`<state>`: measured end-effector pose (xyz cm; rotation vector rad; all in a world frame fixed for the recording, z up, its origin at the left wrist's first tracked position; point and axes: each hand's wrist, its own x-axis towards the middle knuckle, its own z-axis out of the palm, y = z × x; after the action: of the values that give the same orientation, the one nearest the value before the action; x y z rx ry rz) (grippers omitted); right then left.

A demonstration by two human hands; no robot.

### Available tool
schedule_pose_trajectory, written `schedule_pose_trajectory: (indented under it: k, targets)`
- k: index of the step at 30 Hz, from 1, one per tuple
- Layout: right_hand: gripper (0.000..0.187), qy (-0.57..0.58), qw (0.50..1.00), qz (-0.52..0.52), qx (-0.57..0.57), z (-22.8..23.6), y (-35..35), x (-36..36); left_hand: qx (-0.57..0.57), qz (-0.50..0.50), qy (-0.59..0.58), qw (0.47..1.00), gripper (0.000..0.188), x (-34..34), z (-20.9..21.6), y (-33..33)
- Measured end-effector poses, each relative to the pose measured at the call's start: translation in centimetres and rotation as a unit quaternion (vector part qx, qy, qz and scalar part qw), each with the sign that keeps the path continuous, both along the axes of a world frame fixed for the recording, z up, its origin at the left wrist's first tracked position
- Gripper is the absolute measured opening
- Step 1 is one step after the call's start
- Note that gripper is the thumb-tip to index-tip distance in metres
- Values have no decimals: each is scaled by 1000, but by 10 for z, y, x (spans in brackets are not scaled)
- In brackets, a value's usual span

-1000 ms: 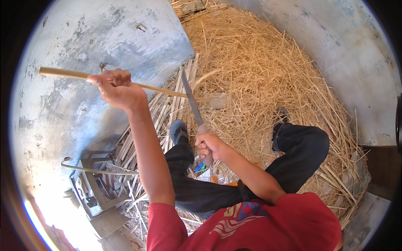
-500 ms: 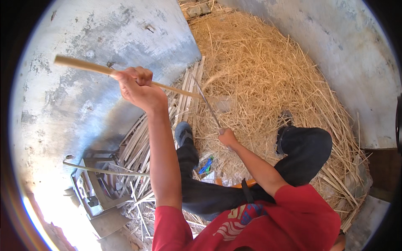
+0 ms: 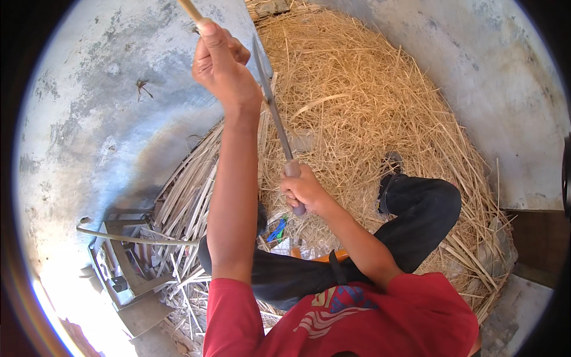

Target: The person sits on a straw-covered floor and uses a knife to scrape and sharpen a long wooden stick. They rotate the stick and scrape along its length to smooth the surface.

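Note:
My left hand (image 3: 227, 72) is raised at the upper left, its fingers wrapped round a pale bamboo stick (image 3: 189, 9). Only a short length of the stick shows above the fist; the rest runs out of the picture or is hidden by the hand. My right hand (image 3: 308, 191) grips the brown handle of a long knife (image 3: 275, 110). The blade points up and away, and its tip lies just right of my left wrist. A curved pale shaving (image 3: 321, 103) shows against the straw-like heap beyond the blade.
A large heap of shavings (image 3: 369, 107) covers the floor between weathered walls (image 3: 476, 65). Split bamboo strips (image 3: 184, 184) lie at the left, beside a wooden frame (image 3: 134, 262) with a thin rod (image 3: 143, 240) across it. Blue plastic (image 3: 277, 229) lies near my legs.
My left hand has moved up and right, tilting the stick steeply. My right hand has drawn slightly left and up, and the knife now points up beside my left wrist instead of crossing the stick.

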<state>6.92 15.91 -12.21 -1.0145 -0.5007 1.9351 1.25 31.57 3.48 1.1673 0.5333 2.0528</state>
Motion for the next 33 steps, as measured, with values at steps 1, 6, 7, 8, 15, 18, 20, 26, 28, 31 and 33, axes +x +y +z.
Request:
schedule_pose_trajectory:
  k: [1,6,7,8,15,18,20,26,28,31,33]
  targets:
    - [20,0,999,2,35,11,6,-2,0,-2,0,1000,48,0,0,2]
    - [9,-317,891,-137,294,-148,22,-33,-11,0,25,1000,49,11,7,5]
    - [10,-390,894,-128,182,-220,7,-27,-9,-15,30,999,49,29,9,6]
    - [14,-415,899,-107,94,-248,-12,-23,-24,-13,34,999,48,23,7,4]
    - [27,172,965,7,-199,-208,-9,13,-36,21,18,999,49,-2,11,12]
    - [23,354,904,-49,-236,-167,11,13,-35,11,49,998,49,6,5,5]
    - [19,235,953,-52,-184,-130,9,5,-40,15,57,997,49,5,5,1]
    - [23,-176,979,-20,104,-78,20,-32,-18,61,23,998,52,-7,4,12]
    - [26,-313,938,-29,149,-130,24,-37,-35,68,26,997,53,-7,5,12]
    - [18,-385,922,-32,-13,-243,3,-19,-48,68,15,996,53,2,10,18]
    - [14,-303,942,-23,-143,-262,-8,-9,-39,72,17,996,53,-12,14,25]
